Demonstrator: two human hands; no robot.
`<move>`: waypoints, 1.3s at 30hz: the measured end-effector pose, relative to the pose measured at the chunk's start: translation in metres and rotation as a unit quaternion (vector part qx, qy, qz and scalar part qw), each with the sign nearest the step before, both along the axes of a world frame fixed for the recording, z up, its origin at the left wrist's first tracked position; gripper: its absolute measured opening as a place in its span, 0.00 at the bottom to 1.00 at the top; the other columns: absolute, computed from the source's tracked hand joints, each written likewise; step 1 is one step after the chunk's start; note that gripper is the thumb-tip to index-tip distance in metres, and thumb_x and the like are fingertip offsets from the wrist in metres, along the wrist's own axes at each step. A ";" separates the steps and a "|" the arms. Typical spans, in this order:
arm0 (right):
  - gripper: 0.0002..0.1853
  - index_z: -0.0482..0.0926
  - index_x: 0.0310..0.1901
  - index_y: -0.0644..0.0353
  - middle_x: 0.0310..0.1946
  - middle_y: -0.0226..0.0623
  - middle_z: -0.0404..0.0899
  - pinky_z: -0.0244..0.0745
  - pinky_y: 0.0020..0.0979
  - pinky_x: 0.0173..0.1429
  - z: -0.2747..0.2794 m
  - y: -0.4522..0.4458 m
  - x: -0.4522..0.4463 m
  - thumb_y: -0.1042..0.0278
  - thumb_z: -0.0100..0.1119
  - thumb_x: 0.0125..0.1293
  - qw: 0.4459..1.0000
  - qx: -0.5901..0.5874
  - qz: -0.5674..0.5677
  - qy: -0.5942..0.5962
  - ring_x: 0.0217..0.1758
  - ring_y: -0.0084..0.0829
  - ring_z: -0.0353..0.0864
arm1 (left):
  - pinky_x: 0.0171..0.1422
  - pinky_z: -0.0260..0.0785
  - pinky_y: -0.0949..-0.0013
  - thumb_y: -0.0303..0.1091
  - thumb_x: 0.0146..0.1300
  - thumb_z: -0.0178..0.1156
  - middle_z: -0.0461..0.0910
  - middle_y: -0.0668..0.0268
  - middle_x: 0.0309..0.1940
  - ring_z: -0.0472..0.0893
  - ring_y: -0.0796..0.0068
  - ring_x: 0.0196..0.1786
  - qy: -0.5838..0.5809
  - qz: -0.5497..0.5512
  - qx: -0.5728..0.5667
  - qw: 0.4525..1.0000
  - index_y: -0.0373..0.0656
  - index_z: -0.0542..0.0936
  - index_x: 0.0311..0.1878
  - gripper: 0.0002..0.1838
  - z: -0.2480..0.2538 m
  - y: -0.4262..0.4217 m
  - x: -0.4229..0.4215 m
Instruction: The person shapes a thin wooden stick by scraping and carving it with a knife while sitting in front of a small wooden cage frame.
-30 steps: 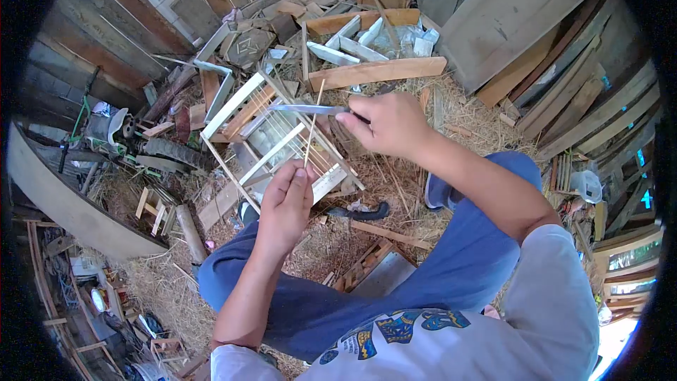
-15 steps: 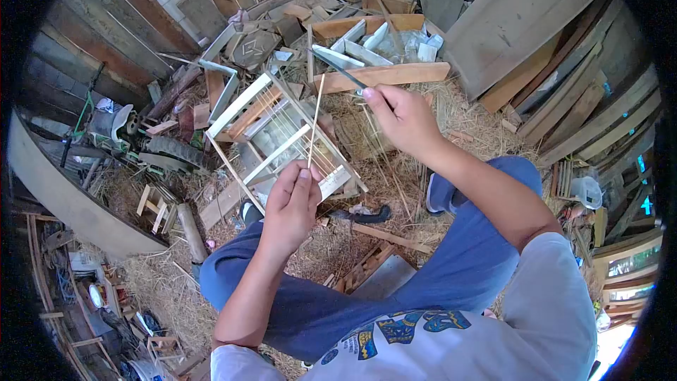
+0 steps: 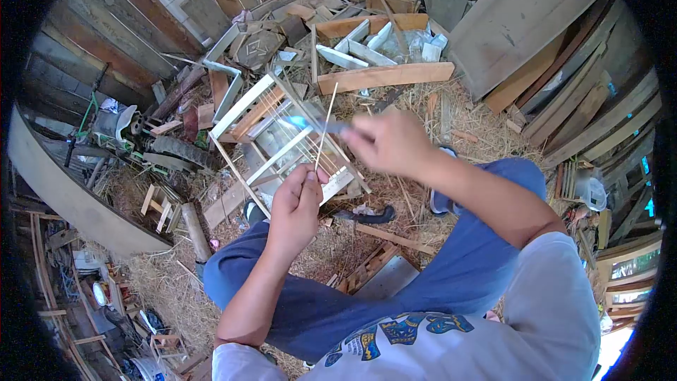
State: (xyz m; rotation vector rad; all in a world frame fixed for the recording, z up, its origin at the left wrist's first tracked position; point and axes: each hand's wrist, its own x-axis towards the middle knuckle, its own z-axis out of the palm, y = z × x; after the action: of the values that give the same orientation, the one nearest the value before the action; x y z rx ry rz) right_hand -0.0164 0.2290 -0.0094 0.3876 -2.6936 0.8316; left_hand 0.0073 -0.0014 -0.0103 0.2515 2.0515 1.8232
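Observation:
My left hand [image 3: 295, 204] is closed on the lower end of a thin pale wooden stick [image 3: 328, 118], which points up and slightly right. My right hand [image 3: 393, 142] is blurred by motion, its fingers wrapped round the handle of a knife. The knife's blade [image 3: 302, 123] reaches left, smeared, with a bright glint on it. It crosses the stick in view; whether it touches is unclear. Just beyond my hands lies a pale slatted wooden frame [image 3: 241, 116] with several thin strips [image 3: 305, 142] across it.
A wooden box-like frame [image 3: 395, 76] lies farther off on the straw [image 3: 416, 109]. Boards [image 3: 525, 21] lean at the right. A dark curved object [image 3: 374, 216] and a wooden block [image 3: 384, 275] lie between my legs. Wheeled machinery [image 3: 176, 149] stands at the left.
My right hand has lowered and moved slightly left, bringing the knife down from above the stick's tip to across the stick. My left hand has barely moved and keeps hold of the stick.

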 end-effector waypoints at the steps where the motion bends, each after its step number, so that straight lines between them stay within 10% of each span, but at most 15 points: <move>1: 0.19 0.80 0.28 0.50 0.16 0.40 0.79 0.75 0.48 0.24 -0.005 0.007 -0.012 0.47 0.59 0.72 0.999 0.000 -0.045 0.000 0.19 0.47 0.82 | 0.31 0.52 0.77 0.31 0.83 0.46 0.62 0.80 0.24 0.59 0.89 0.27 -0.013 -0.001 0.011 1.000 0.39 0.75 0.43 0.11 0.001 0.000 0.000; 14: 0.19 0.81 0.29 0.54 0.19 0.41 0.80 0.75 0.47 0.26 0.001 0.003 0.001 0.49 0.60 0.72 0.997 0.047 0.042 0.049 0.20 0.49 0.81 | 0.31 0.53 0.78 0.31 0.81 0.47 0.63 0.80 0.25 0.62 0.90 0.28 0.053 -0.018 -0.041 0.998 0.41 0.75 0.42 0.10 -0.001 -0.004 0.001; 17: 0.20 0.84 0.36 0.58 0.27 0.45 0.83 0.77 0.46 0.36 -0.010 0.025 -0.030 0.48 0.57 0.74 0.987 -0.039 -0.130 -0.089 0.32 0.48 0.85 | 0.26 0.48 0.81 0.37 0.83 0.47 0.66 0.81 0.24 0.61 0.94 0.24 -0.038 0.012 0.032 0.999 0.43 0.75 0.44 0.12 -0.013 -0.005 -0.001; 24: 0.24 0.83 0.29 0.57 0.21 0.48 0.80 0.74 0.49 0.31 -0.001 0.024 -0.021 0.46 0.55 0.75 0.983 -0.129 -0.126 -0.044 0.25 0.52 0.82 | 0.29 0.51 0.78 0.34 0.83 0.45 0.62 0.82 0.24 0.60 0.92 0.26 -0.045 -0.006 0.023 0.999 0.43 0.75 0.43 0.12 -0.002 -0.006 0.000; 39: 0.21 0.82 0.28 0.51 0.15 0.41 0.79 0.75 0.47 0.23 -0.003 -0.014 0.005 0.43 0.60 0.70 0.994 0.073 0.059 0.053 0.18 0.47 0.82 | 0.26 0.51 0.78 0.34 0.83 0.45 0.64 0.81 0.23 0.60 0.92 0.24 -0.053 0.004 0.040 0.998 0.43 0.74 0.41 0.12 -0.004 0.003 0.002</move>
State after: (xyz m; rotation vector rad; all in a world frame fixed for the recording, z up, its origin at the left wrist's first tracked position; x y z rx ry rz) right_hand -0.0112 0.2150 -0.0121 0.6102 -2.6611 0.6282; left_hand 0.0089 0.0013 -0.0145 0.1648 1.9134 1.8828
